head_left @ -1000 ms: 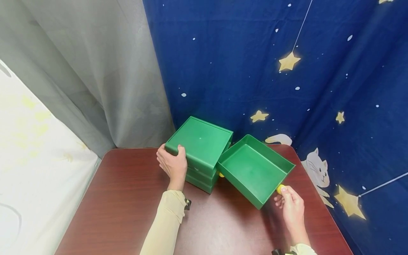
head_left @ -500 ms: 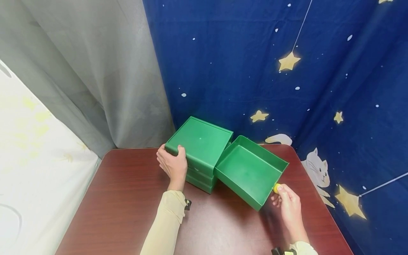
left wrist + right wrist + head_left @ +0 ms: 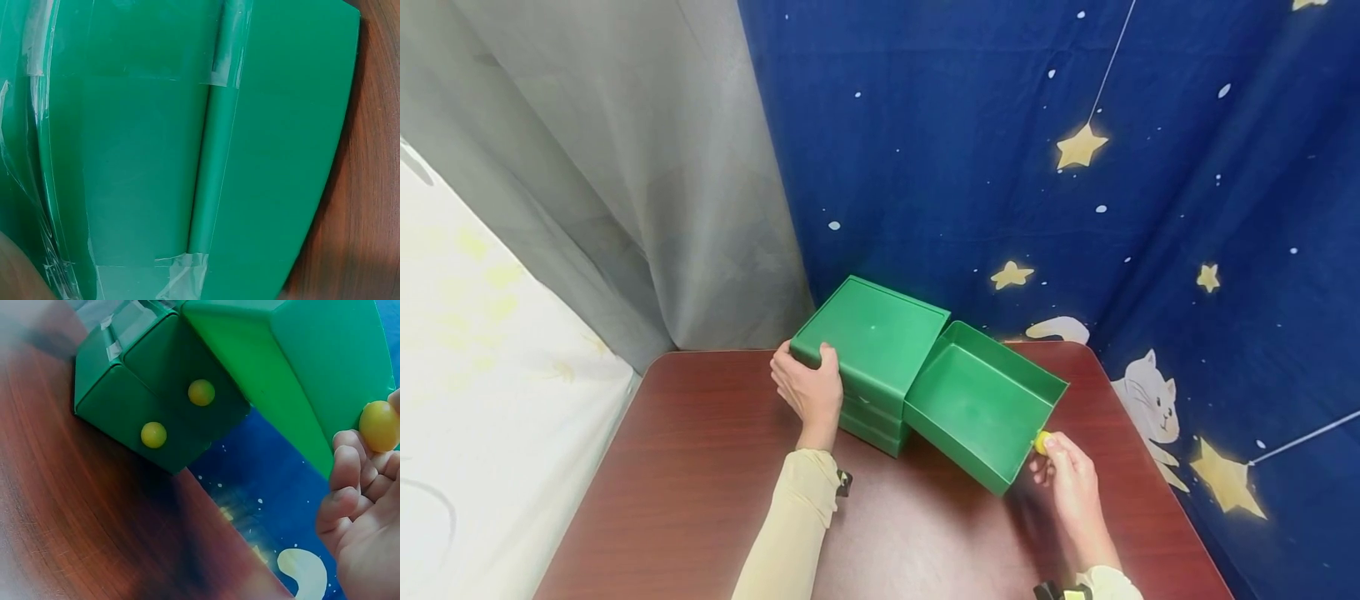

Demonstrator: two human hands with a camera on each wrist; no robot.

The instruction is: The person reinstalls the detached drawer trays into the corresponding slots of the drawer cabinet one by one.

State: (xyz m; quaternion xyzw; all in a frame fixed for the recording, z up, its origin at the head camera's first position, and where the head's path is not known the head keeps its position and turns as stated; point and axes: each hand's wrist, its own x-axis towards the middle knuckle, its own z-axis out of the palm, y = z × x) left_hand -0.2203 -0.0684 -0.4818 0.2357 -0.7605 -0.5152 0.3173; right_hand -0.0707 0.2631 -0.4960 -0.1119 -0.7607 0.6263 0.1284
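A green drawer cabinet (image 3: 872,333) of stacked boxes stands on the table, its sections joined by clear tape (image 3: 181,275). My left hand (image 3: 808,387) holds its upper left end, thumb on the near side and fingers round the end. With my right hand (image 3: 1072,487) I pinch the yellow knob (image 3: 379,426) of a green drawer (image 3: 977,408). This drawer is raised and slanted, its inner end right at the cabinet's top opening. Nothing lies in it. In the right wrist view, two lower drawers with yellow knobs (image 3: 201,392) are closed below it.
The reddish-brown wooden table (image 3: 700,500) has its far edge just behind the cabinet. Beyond hang a grey curtain (image 3: 715,208) and a blue curtain (image 3: 962,150) with stars. A pale cloth (image 3: 490,400) hangs at the left.
The drawer has moved left with my right hand, so its inner end comes closer to the cabinet opening. My left hand keeps its place on the cabinet.
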